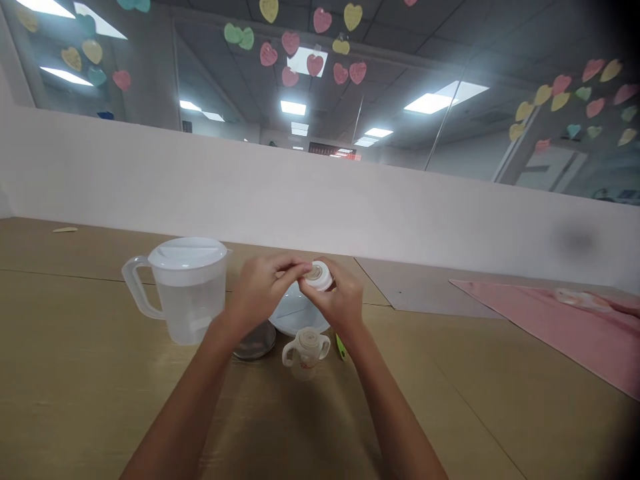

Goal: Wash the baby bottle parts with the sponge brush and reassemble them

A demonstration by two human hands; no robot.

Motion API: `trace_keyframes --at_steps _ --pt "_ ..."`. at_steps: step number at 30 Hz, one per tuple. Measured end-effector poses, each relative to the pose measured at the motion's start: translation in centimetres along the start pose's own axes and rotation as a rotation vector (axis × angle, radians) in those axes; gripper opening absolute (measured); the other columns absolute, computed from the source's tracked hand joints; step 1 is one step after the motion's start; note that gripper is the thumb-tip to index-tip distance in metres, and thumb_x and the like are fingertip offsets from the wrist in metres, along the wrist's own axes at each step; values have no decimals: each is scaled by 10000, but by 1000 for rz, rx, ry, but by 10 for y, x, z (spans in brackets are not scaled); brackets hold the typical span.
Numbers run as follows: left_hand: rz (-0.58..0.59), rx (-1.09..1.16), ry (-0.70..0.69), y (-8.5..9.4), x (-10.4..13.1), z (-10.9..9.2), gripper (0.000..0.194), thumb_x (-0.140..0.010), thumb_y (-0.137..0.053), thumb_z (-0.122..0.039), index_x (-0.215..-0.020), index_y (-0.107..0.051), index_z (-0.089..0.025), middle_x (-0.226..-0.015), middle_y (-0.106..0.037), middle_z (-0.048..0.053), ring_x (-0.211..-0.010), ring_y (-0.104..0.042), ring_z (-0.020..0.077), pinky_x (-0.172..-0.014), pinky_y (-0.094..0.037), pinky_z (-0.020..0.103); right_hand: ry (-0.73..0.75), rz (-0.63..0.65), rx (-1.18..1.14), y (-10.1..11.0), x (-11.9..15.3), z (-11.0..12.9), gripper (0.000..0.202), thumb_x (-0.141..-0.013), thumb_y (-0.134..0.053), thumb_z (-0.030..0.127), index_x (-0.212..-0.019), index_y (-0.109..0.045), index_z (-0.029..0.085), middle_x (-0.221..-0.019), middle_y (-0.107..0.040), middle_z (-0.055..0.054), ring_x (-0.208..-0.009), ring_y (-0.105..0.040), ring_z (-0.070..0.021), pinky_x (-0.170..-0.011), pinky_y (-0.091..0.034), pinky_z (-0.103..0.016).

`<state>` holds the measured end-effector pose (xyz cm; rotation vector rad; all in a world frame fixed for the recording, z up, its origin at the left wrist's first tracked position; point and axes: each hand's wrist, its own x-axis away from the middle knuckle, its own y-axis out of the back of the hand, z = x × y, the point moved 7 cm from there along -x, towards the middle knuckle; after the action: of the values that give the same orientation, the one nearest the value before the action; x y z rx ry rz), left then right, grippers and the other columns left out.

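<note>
My right hand [343, 293] is closed around a white bottle collar [324, 279] that has a clear, teat-like piece [315, 271] at its middle. From the other side, my left hand [260, 287] pinches at that middle piece, thumb and fingertips together. Below them a clear baby bottle [305, 353] with two side handles stands upright on the table. Just behind the bottle is a white bowl [290, 317], partly covered by my hands. A round, dark grey metal dish [256, 341] lies left of the bottle, partly behind my left wrist.
A clear lidded pitcher [190, 300] stands to the left on the brown table [100, 373]. Something bright green [341, 347] lies beside my right wrist. Pink cloth [540, 327] covers the right side, with a clear plastic item [583, 300] and another person's hand [627, 307] there.
</note>
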<state>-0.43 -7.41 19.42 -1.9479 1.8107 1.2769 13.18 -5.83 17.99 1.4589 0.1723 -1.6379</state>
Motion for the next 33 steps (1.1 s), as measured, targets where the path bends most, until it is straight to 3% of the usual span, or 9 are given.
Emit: trace_keyframes --at_steps 3,6,9,14,17,22,27,33 --pt "114 -86 -12 -25 -1 10 244 -866 -474 -357 -920 -679 -238 -926 -707 -11 -865 -634 178 -781 -472 274 -84 50 58 -8 19 -25 296 -774 -567 435 -929 -633 192 -862 -667 -51 -802 -604 -167 -691 -438 -252" --pt "133 64 -19 -47 9 33 373 -885 -433 -366 -1229 -512 -245 -1189 -610 37 -1084 -564 199 -886 -453 306 -203 142 64 -19 49 -45 367 -710 -631 502 -916 -641 199 -854 -653 -51 -788 -603 -185 -660 -451 -269" --pt "81 133 -1 -67 41 65 476 -900 -402 -376 -1351 -362 -229 -1351 -468 80 -1216 -458 214 -985 -392 360 -252 188 -25 -29 77 -52 327 -715 -628 511 -812 -648 200 -820 -631 -50 -786 -599 -190 -664 -465 -281" --pt "64 199 -10 -94 107 100 504 -899 -424 -324 -1375 -295 -223 -1315 -490 106 -1206 -467 220 -1003 -377 380 -135 162 -133 -41 104 -48 309 -738 -629 429 -951 -613 205 -890 -637 -62 -852 -586 -213 -743 -475 -333" --pt "104 243 -37 -106 122 102 613 -874 -482 -307 -1410 -198 -221 -1363 -435 121 -1231 -443 230 -1020 -367 391 -163 122 -193 -46 116 -57 322 -770 -605 395 -1023 -572 199 -940 -642 -64 -883 -587 -207 -786 -475 -343" --pt "197 206 -70 -120 125 99 659 -862 -481 -249 -1430 -149 -215 -1456 -289 122 -1325 -307 253 -1079 -295 434 -177 128 -262 -49 129 -65 291 -828 -542 389 -1055 -547 207 -982 -626 -66 -913 -578 -198 -813 -468 -343" --pt "234 159 -104 -122 127 100 697 -838 -445 -138 -1441 -105 -224 -1467 -255 116 -1343 -270 249 -1092 -279 436 -94 107 -319 -41 128 -56 279 -899 -397 377 -1069 -538 207 -995 -607 -72 -928 -558 -197 -823 -454 -356" --pt "233 164 -56 -123 126 105 763 -839 -476 -178 -1448 -17 -205 -1457 -269 138 -1330 -295 253 -1073 -307 438 -93 40 -317 -33 121 -56 280 -920 -344 333 -974 -586 204 -925 -625 -66 -885 -561 -190 -786 -447 -344"
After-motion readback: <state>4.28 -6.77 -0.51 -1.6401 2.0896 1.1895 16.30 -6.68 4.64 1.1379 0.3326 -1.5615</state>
